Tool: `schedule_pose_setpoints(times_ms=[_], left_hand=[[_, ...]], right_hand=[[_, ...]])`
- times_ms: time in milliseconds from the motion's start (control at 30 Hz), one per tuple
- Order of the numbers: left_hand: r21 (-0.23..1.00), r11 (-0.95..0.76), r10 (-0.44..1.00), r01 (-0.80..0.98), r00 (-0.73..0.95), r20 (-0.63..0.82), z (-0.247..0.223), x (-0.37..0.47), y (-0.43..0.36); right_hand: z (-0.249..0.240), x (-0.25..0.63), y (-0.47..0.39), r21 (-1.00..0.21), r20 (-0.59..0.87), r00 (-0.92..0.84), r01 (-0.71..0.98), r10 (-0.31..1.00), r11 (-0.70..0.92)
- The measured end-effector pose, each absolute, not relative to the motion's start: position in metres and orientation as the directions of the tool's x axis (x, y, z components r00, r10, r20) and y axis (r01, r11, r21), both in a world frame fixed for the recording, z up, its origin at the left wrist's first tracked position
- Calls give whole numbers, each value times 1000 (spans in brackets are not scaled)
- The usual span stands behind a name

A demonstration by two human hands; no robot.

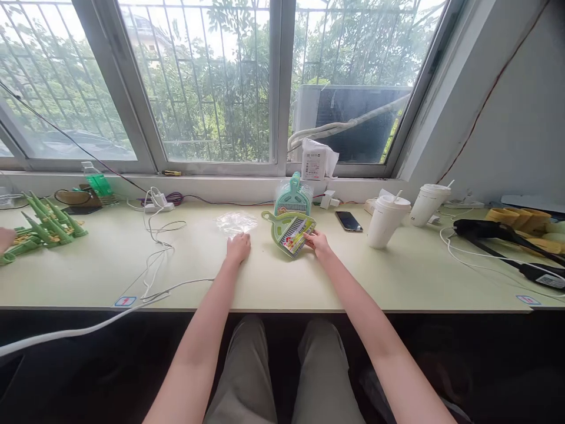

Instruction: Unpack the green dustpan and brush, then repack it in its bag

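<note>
My right hand (316, 242) is closed on the right edge of a small light-green dustpan (276, 226). A grey-bristled brush and a colourful printed label (295, 235) lie against the pan, which is tilted with its handle to the upper left. Left of it, my left hand (239, 248) rests low on the table, fingers curled at the near edge of a crumpled clear plastic bag (236, 222); its fingertips are partly hidden. Just behind the green set, a teal dustpan and brush set (293, 197) stands against the sill, with clear wrap around it.
White lidded cups (388, 221) with straws and a phone (348, 221) stand or lie to the right, beside a black strap (498, 238). Cables (154, 253) cross the table's left half. Far left, another person's hand (6, 238) is by green folded pieces (55, 224). A tissue pack (314, 162) sits on the sill.
</note>
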State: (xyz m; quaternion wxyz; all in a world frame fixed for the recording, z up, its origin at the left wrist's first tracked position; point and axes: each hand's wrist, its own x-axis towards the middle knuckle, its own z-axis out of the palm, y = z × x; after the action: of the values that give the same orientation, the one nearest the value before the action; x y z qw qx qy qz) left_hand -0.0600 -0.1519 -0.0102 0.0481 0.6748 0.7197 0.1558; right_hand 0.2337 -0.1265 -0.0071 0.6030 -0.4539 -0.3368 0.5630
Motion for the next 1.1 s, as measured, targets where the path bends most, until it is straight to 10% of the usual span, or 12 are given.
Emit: schedule_pose_setpoints(times_ms=[267,400,567,733,933,1100], left_hand=[[336,231,928,913,-310,206,-6,-61,-152],[601,-29,801,799,-341,492,3,-58,-155],[953,-223,975,205,30,222,8,-22,-163],[992,-123,992,-12,-29,123,7,-3,-168],[988,-152,968,-14,-203,146,5,-16,-160],[987,-161,973,-25,-170,155,-1,-13,-155]], right_hand=[[-8,233,-126,-937,-93,105,-347,990,-51],[-5,231,-129,-934,-62,75,-356,995,-31],[1,223,-137,-931,24,-37,-364,999,8],[2,218,-136,-952,-4,-185,-300,983,-61],[3,246,-125,-897,-183,156,-430,971,-100],[10,260,-125,-906,-229,60,-377,972,-190]])
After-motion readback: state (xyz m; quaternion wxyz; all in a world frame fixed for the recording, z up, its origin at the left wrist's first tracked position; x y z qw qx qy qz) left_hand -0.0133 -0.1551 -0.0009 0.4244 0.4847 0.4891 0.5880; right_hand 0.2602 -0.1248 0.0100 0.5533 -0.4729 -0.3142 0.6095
